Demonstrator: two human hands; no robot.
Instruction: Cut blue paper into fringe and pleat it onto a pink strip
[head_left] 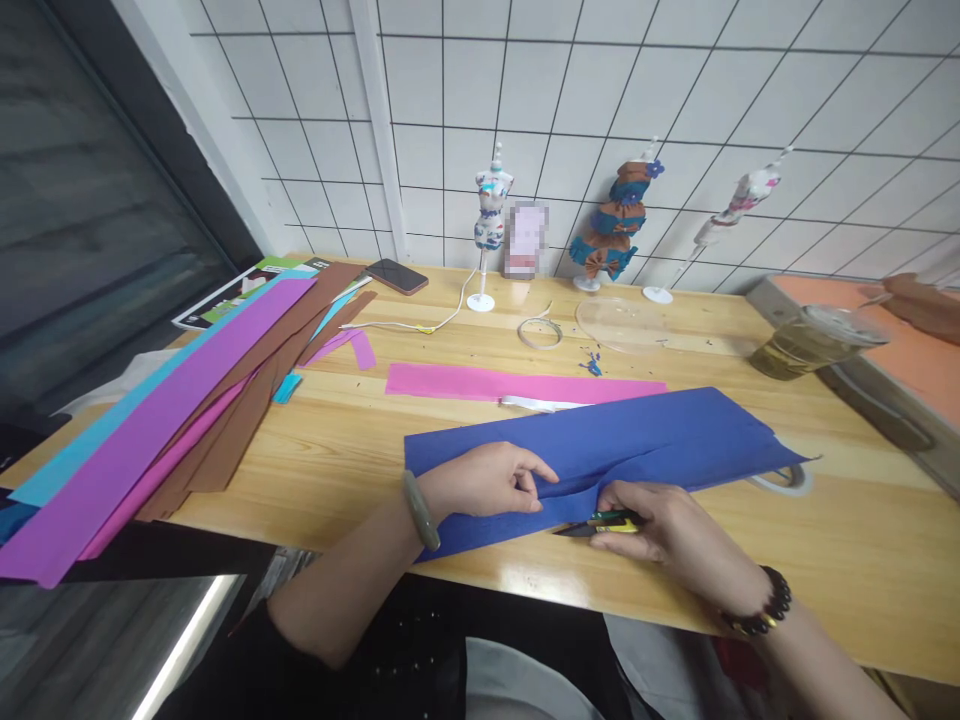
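A wide dark-blue sheet that looks like crepe paper lies across the front of the table, with a raised fold along its middle. My left hand rests on its left part, index finger stretched out and the other fingers loosely bent, thumb apart. At the sheet's near edge, my right hand is closed around scissors with green and yellow handles. Their dark blades point left by the sheet's edge; whether paper lies between them I cannot tell.
Long purple, light-blue and brown strips lie stacked at left. Behind the blue sheet are a pink strip, a tape roll and small mannequins, one dressed. A covered cup stands right; a phone lies at back.
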